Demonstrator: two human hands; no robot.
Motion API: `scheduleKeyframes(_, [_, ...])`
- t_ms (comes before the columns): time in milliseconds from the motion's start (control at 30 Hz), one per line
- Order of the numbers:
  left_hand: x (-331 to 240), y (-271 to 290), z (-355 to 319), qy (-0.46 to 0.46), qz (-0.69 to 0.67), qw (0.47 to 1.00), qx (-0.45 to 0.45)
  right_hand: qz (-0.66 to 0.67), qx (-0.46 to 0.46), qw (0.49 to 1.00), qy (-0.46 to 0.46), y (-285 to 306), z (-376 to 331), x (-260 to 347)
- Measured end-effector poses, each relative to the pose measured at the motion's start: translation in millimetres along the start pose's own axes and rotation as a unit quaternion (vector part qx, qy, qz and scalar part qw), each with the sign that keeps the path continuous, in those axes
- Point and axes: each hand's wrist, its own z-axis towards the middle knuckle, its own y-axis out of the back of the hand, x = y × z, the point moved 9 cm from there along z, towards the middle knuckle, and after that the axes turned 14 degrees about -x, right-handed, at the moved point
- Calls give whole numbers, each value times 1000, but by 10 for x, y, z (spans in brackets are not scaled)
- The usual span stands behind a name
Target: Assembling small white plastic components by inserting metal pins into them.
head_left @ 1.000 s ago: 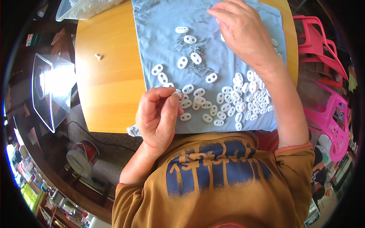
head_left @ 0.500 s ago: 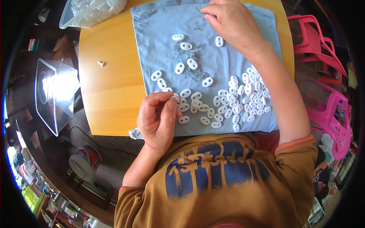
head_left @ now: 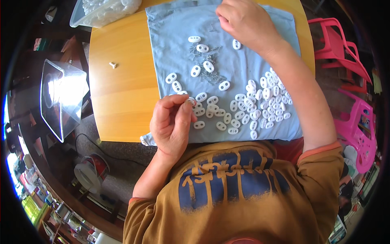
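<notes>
My left hand (head_left: 171, 122) is raised over the near edge of the blue cloth (head_left: 170, 36), its thumb and forefinger pinched together. Something small and whitish shows at the fingertips, but I cannot make out what it is. Toward the far edge of the cloth, my right hand (head_left: 245, 25) has its fingers curled closed, and what they hold, if anything, is hidden. Small metal springs (head_left: 215, 77) lie in a loose heap mid-cloth, with several white two-holed oval pieces (head_left: 208, 66) on and around them. Many more such white ovals (head_left: 252, 106) are spread along the near side and to the right.
A clear tub (head_left: 109, 18) full of white parts stands at the far left of the wooden table (head_left: 122, 105). A small white three-armed piece (head_left: 113, 65) lies on the bare wood. Left of the table is a clear plastic box (head_left: 61, 97); pink chairs (head_left: 353, 126) stand at right.
The view has shifted slightly, so the table sits a little farther right. My right hand stays near the far edge, its fingers more curled. My left hand keeps its pinch.
</notes>
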Motion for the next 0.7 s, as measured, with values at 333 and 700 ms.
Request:
scheduleKeyframes(333, [-10, 64, -20, -27, -29, 999, -23, 463, -107, 804, -357, 297, -526, -57])
scheduleKeyframes(700, [-303, -268, -101, 19, -135, 989, 59, 678, -55, 620, -391, 525, -985, 551])
